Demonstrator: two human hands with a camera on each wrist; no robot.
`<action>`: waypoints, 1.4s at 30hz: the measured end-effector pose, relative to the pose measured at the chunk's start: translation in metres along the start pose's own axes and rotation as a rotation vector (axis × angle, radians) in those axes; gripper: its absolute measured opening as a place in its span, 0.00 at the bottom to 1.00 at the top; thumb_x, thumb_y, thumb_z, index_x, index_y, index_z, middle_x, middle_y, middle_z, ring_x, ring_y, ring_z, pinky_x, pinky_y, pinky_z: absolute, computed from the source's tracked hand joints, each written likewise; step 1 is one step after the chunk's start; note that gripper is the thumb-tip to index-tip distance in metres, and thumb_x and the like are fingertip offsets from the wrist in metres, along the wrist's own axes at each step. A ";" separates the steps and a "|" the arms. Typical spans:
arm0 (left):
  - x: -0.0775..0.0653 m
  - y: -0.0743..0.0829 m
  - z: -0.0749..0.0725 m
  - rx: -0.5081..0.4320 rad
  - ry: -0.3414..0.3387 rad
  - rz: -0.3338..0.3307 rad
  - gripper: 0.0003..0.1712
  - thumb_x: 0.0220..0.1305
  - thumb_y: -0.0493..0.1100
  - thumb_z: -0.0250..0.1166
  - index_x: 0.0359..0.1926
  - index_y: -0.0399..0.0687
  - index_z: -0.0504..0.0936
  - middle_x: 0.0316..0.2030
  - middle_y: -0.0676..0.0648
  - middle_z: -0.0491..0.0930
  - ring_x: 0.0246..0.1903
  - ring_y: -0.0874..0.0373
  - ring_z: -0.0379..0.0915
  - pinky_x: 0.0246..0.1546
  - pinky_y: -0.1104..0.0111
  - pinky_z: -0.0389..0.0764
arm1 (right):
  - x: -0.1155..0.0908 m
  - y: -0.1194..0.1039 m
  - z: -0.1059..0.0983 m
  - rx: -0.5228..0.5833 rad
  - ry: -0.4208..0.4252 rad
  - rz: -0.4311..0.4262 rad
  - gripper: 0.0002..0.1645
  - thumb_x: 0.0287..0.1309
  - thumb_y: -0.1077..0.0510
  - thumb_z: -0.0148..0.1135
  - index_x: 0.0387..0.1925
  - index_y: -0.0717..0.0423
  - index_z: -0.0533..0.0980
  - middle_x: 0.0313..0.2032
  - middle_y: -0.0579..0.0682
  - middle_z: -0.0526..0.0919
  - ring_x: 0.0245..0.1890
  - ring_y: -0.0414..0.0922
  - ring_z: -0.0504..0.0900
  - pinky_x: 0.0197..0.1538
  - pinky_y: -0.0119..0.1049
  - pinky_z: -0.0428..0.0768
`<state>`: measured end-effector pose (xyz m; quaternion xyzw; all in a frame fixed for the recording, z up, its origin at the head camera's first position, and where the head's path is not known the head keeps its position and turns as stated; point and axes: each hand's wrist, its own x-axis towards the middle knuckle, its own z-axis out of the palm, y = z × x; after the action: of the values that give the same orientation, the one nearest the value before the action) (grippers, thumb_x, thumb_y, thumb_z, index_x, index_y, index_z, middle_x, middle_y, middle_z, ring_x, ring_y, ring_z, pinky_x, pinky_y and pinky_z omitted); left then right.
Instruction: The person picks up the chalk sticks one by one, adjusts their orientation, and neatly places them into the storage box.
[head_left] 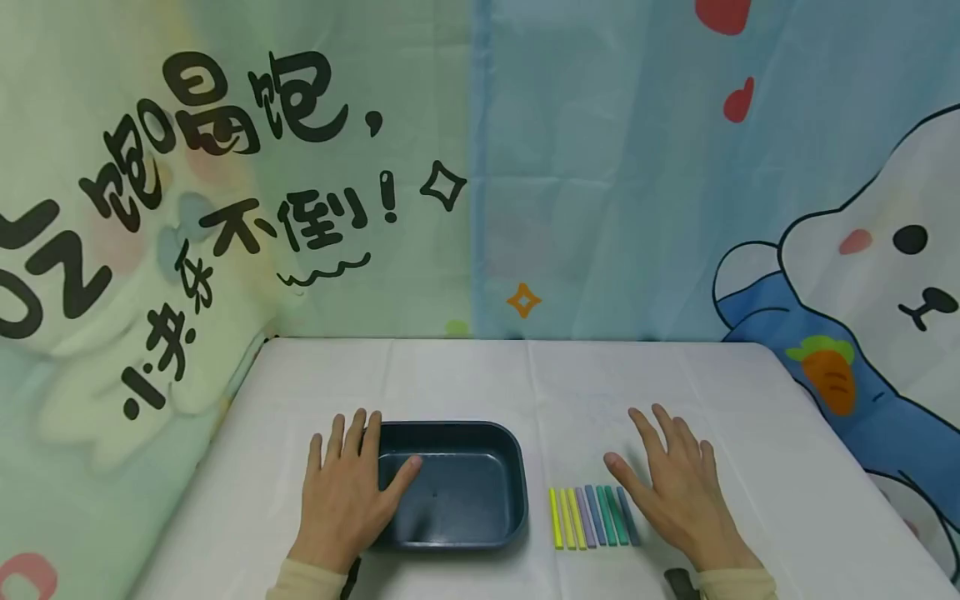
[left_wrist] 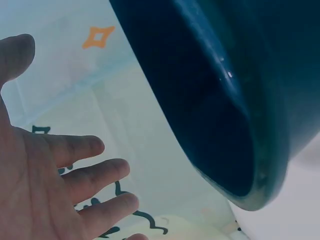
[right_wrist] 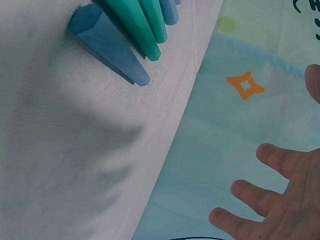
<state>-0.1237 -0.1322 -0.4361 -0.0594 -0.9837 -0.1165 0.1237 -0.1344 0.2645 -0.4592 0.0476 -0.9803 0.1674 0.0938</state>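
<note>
My left hand (head_left: pixel 348 492) hovers with fingers spread over the left side of a dark blue rectangular tray (head_left: pixel 457 540). In the left wrist view that hand (left_wrist: pixel 55 185) is apart from the tray's wall (left_wrist: pixel 270 125) and holds nothing. To the right of the tray lies a row of several slim coloured sticks, yellow (head_left: pixel 556 518), purple (head_left: pixel 585 518), blue (head_left: pixel 595 515) and green (head_left: pixel 605 515). Just right of the row is my right hand (head_left: pixel 678 487), fingers spread, holding nothing. The dark blue stick (right_wrist: pixel 107 45) at the row's end is nearest to it in the right wrist view.
A white cloth (head_left: pixel 600 392) covers the table, whose far edge meets a printed curtain (head_left: pixel 585 208). The curtain (head_left: pixel 150 433) also runs along the left side. Dark straps (head_left: pixel 681 583) show at both wrists.
</note>
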 end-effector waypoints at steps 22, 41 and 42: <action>-0.020 -0.007 -0.002 -0.038 -0.079 -0.092 0.60 0.63 0.81 0.49 0.76 0.38 0.60 0.72 0.35 0.64 0.72 0.34 0.56 0.69 0.37 0.55 | -0.003 0.010 0.011 0.026 0.000 -0.024 0.45 0.71 0.35 0.54 0.71 0.67 0.64 0.68 0.72 0.65 0.67 0.69 0.63 0.58 0.71 0.62; -0.050 -0.021 0.020 -0.048 -0.119 -0.129 0.70 0.52 0.86 0.55 0.76 0.33 0.59 0.71 0.33 0.65 0.70 0.35 0.61 0.65 0.37 0.63 | -0.006 0.011 0.013 0.024 0.046 -0.067 0.42 0.70 0.37 0.57 0.68 0.67 0.68 0.65 0.71 0.69 0.64 0.69 0.68 0.57 0.70 0.67; -0.050 -0.021 0.021 -0.047 -0.129 -0.135 0.71 0.51 0.86 0.55 0.76 0.33 0.58 0.71 0.32 0.64 0.70 0.35 0.61 0.65 0.37 0.63 | -0.006 0.011 0.013 0.025 0.050 -0.071 0.42 0.70 0.37 0.57 0.68 0.67 0.69 0.65 0.71 0.70 0.63 0.69 0.68 0.57 0.70 0.67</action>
<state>-0.0837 -0.1519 -0.4730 -0.0030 -0.9884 -0.1434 0.0503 -0.1323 0.2712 -0.4763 0.0796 -0.9731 0.1772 0.1235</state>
